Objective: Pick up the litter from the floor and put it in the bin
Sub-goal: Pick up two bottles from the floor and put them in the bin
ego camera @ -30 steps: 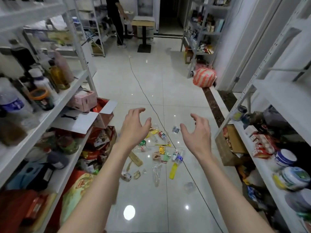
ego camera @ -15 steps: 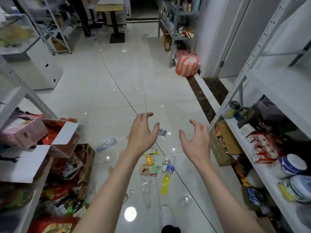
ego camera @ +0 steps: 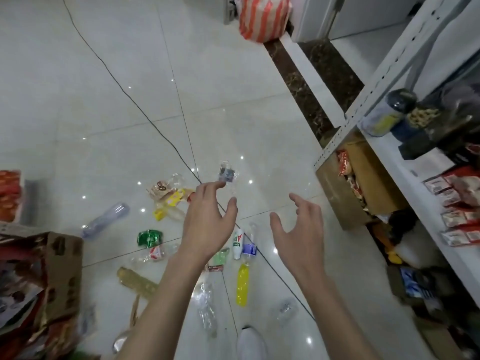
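Litter lies scattered on the white tiled floor: a clear plastic bottle point(ego camera: 105, 221), a green wrapper point(ego camera: 150, 238), yellow wrappers point(ego camera: 170, 203), a yellow tube point(ego camera: 242, 284), a blue-capped white bottle point(ego camera: 240, 241), a crushed clear bottle point(ego camera: 207, 307) and a small clear packet point(ego camera: 226, 173). My left hand point(ego camera: 207, 222) hovers over the pile, fingers spread, holding nothing. My right hand point(ego camera: 298, 229) is beside it, also open and empty. No bin is in view.
A thin black cable point(ego camera: 145, 110) runs diagonally across the floor. A white shelf rack point(ego camera: 368, 87) with goods stands on the right, a cardboard box point(ego camera: 345, 183) under it. A printed box point(ego camera: 41, 287) sits at left. An orange striped sack point(ego camera: 262, 16) is far ahead. My white shoe point(ego camera: 250, 341) shows below.
The view has tilted down and moved closer to the litter. Both hands stay open and have come lower over the pile.
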Tool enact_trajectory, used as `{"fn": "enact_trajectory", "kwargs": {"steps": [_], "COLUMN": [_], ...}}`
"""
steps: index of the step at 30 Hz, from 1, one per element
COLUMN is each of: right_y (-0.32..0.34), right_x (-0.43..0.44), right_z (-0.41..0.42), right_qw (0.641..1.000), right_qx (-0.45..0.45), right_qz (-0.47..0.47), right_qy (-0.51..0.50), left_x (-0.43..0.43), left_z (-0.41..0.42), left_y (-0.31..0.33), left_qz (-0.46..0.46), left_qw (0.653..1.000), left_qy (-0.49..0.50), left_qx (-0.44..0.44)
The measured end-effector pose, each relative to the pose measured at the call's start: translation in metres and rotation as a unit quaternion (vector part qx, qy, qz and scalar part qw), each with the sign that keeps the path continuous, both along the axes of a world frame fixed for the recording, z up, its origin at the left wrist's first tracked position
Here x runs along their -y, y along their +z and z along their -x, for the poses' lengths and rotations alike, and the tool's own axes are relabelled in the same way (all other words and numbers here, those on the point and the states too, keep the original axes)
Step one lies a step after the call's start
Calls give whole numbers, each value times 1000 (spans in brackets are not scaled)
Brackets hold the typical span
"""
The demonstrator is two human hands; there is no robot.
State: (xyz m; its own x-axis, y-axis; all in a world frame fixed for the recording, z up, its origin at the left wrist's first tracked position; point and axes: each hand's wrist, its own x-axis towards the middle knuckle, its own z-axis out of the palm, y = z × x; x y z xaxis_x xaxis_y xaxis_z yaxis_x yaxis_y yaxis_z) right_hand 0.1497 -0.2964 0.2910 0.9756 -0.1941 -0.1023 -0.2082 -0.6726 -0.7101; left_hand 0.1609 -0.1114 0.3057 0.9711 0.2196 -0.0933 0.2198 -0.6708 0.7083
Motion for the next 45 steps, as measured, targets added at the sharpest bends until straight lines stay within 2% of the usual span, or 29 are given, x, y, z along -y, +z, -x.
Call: {"fn": "enact_trajectory", "kwargs": {"steps": [9, 16, 22, 34, 45], "right_y": [-212, -339, -434, -561, -585], "right_x": [-1, -4, -2, -14, -26], "right_z": [-1, -11, -15, -17, -25], "right_qw": [997, 992, 986, 978, 963], "right_qx": [-76, -123, -166, -207, -259], "right_qz": [22, 12, 28, 32, -13], "right_qy": [0, -5, 0, -4, -66], "left_x": [12, 21, 28, 39, 43], "left_z": [-12, -20, -21, -6, -1], "left_y": [-226, -364, -456, -577, -599], "left_qz": [26, 26, -2, -27, -2], "left_qw": [997, 990, 982, 971, 970], "left_qy": [-2, 0, 1, 3, 11], "left_qx": [-79, -140, -186, -236, -241]}}
